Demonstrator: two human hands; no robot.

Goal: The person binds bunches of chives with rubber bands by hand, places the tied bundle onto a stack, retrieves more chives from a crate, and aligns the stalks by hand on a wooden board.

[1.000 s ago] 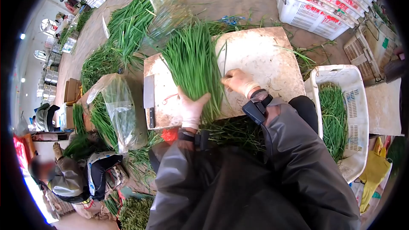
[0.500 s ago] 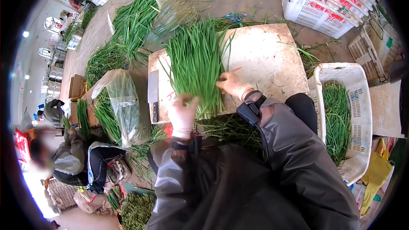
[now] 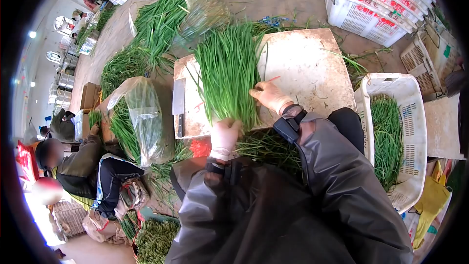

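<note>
A broad bunch of garlic chives (image 3: 228, 68) lies on a worn pale board (image 3: 308, 63), cut ends toward me. My gloved left hand (image 3: 225, 137) is closed around the stem ends at the near edge. At the bunch's right side, my gloved right hand (image 3: 271, 99) has its fingers curled against the stalks. A thin red strip (image 3: 274, 78) shows just beyond the right hand, and a bit of red also shows left of the bunch; whether they are one piece is hidden. A cleaver (image 3: 179, 102) with a black handle rests at the board's left edge.
Right of the board stands a white crate (image 3: 415, 132) with loose greens. Stacked white crates (image 3: 366, 17) are behind it. Plastic bags of chives (image 3: 143, 112) and piles of greens lie to the left. People (image 3: 80, 166) sit at the far left.
My left hand has come down and right, from beside the bunch onto its stem ends. The right hand stays at the bunch's right side. A person at the left has shifted posture.
</note>
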